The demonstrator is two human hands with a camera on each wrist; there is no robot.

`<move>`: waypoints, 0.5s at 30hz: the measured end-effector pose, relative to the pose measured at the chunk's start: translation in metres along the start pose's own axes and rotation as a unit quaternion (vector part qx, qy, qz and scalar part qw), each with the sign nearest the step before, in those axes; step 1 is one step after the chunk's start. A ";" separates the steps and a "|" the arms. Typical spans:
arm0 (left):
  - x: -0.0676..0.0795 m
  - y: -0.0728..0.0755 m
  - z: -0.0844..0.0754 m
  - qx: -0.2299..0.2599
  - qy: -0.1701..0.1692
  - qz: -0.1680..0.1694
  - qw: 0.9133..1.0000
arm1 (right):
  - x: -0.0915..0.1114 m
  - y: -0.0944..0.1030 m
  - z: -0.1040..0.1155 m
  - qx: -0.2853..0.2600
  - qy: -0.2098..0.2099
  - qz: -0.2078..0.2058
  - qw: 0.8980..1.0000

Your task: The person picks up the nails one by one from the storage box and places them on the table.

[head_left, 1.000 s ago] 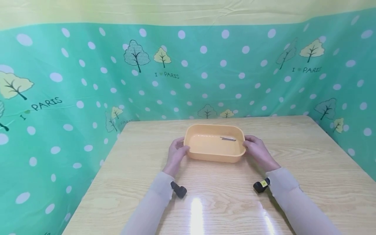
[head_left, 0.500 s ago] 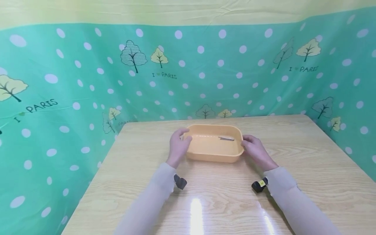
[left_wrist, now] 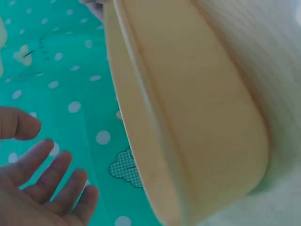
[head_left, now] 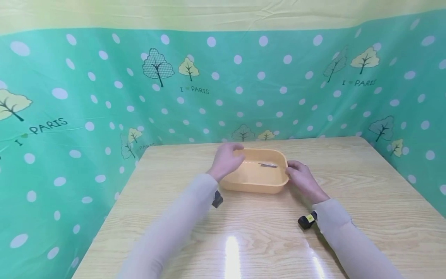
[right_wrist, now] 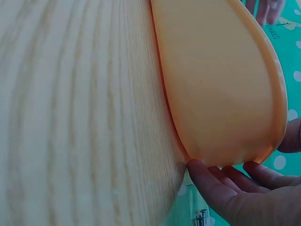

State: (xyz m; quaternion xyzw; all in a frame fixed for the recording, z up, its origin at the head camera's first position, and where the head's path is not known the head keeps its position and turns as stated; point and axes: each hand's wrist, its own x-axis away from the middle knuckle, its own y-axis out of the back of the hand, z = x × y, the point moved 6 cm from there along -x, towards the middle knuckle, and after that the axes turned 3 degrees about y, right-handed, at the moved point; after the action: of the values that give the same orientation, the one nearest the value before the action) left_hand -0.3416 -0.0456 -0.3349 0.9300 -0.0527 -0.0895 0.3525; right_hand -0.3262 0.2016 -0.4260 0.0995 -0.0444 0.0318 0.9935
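A shallow orange plastic basin (head_left: pixel 254 188) stands on the table, its long side towards me. Inside it, near the right end, lies a slim silvery item (head_left: pixel 268 165) that looks like tweezers. My left hand (head_left: pixel 226 161) is raised over the basin's left end, fingers loosely bent and holding nothing; the left wrist view shows these fingers (left_wrist: pixel 61 165) apart from the basin wall (left_wrist: pixel 207 108). At the right end my right hand (head_left: pixel 304 178) grips the rim. In the right wrist view its fingers (right_wrist: pixel 211 186) press the outer wall, with the thumb at the rim.
The wood-grain table (head_left: pixel 261 232) extends around the basin, with glare near its front. A green dotted curtain (head_left: pixel 216 77) hangs behind and at both sides. Low in the right wrist view is a small clear and metallic thing (right_wrist: pixel 200 216), too partial to identify.
My left hand has let go of the basin's left rim, risen, and moved right over the basin. The right hand stays on the rim, and the basin has barely moved.
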 end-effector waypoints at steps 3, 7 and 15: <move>-0.008 -0.007 -0.009 -0.082 -0.030 0.040 0.995 | 0.000 0.000 0.000 0.008 0.000 0.001 1.000; -0.017 -0.018 -0.019 -0.191 -0.090 0.090 0.973 | 0.000 -0.002 0.000 0.010 -0.001 0.001 1.000; -0.032 -0.041 -0.021 -0.338 -0.167 0.160 0.912 | 0.001 -0.005 0.001 0.015 -0.010 0.000 1.000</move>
State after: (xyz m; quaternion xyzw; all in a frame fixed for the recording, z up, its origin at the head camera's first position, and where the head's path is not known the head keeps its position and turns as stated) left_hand -0.3670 0.0038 -0.3422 0.7059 -0.2260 -0.1985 0.6413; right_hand -0.3250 0.1969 -0.4264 0.1147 -0.0535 0.0312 0.9915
